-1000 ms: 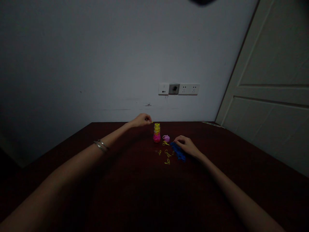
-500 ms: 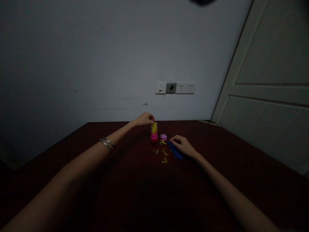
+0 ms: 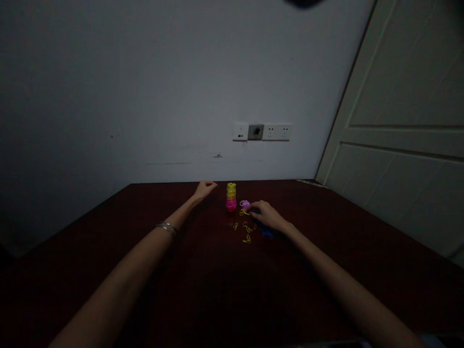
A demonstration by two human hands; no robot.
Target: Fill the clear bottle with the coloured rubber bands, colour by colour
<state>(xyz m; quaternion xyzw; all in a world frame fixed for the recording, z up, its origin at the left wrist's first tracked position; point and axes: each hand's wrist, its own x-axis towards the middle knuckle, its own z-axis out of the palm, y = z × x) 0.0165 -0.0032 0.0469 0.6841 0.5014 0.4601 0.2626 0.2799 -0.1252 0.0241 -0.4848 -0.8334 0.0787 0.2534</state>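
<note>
My left hand [image 3: 205, 189] hovers to the left of the small clear bottle, apart from it. Its thumb and fingertips are drawn together, and whether anything small is between them I cannot make out. The upright bottle [image 3: 231, 197] holds pink stuff below and yellow bands above, with yellow at its mouth. My right hand [image 3: 267, 216] is low over the table, thumb and forefinger slightly apart beside a yellow band [image 3: 243, 212]. Just behind those fingertips lies a pink lid [image 3: 245, 205] with a ring. A blue pile of bands [image 3: 266, 232] is partly hidden under the right hand.
More yellow bands [image 3: 247, 238] lie loose in front of the bottle on the dark red table [image 3: 203, 270]. Behind the table is a pale wall with sockets [image 3: 276, 132]. A panelled door [image 3: 395, 130] stands on the right.
My left hand has left the bottle's mouth and moved left and slightly down. My right hand has shifted left from the blue pile towards the yellow band and the pink lid.
</note>
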